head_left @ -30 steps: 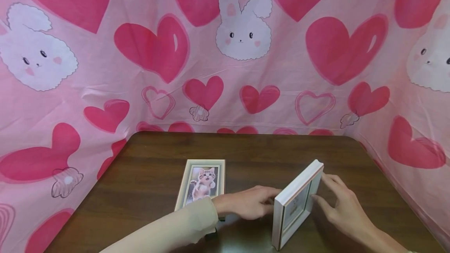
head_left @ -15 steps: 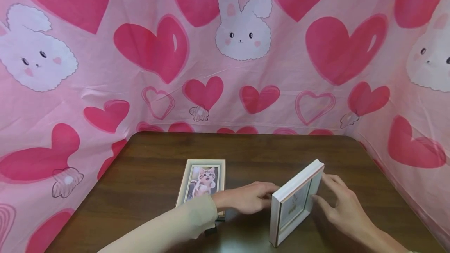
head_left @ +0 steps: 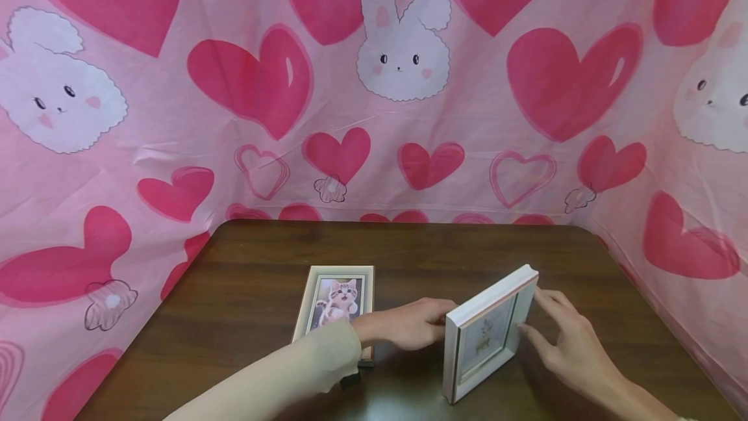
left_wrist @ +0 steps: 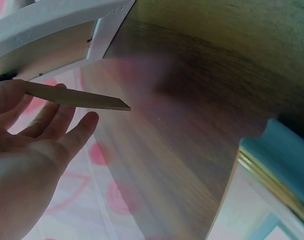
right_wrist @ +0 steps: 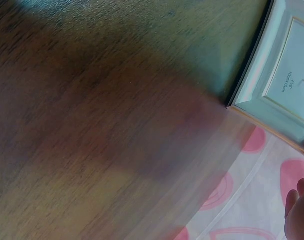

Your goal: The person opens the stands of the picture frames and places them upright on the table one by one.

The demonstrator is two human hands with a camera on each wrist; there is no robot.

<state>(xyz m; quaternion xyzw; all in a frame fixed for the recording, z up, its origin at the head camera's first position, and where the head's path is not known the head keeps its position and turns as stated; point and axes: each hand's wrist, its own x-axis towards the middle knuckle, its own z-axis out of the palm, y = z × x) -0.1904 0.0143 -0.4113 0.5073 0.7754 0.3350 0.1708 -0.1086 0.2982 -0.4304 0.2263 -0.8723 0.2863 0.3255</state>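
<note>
A white picture frame (head_left: 487,336) with a printed insert stands upright on the wooden table, its front angled towards the near right. Behind it is my left hand (head_left: 411,325), partly hidden by the frame. In the left wrist view, the fingers of that hand hold a thin brown board (left_wrist: 79,96), seen nearly edge-on below the frame's brown back (left_wrist: 56,47). My right hand (head_left: 575,343) grips the frame's right edge, thumb at the front and fingers behind. The right wrist view catches only its fingertips (right_wrist: 303,186) beside the frame's corner.
Left of my hands lies a second picture frame (head_left: 302,317) with a kitten photo, partly covered by my left sleeve (head_left: 292,375). The brown wooden table (head_left: 257,258) is enclosed by a pink cloth backdrop (head_left: 386,122) with hearts and rabbits.
The white frame's near left edge has swung left and slightly away, so more of its front shows. My left hand has shifted a little left and up; the right hand stays put.
</note>
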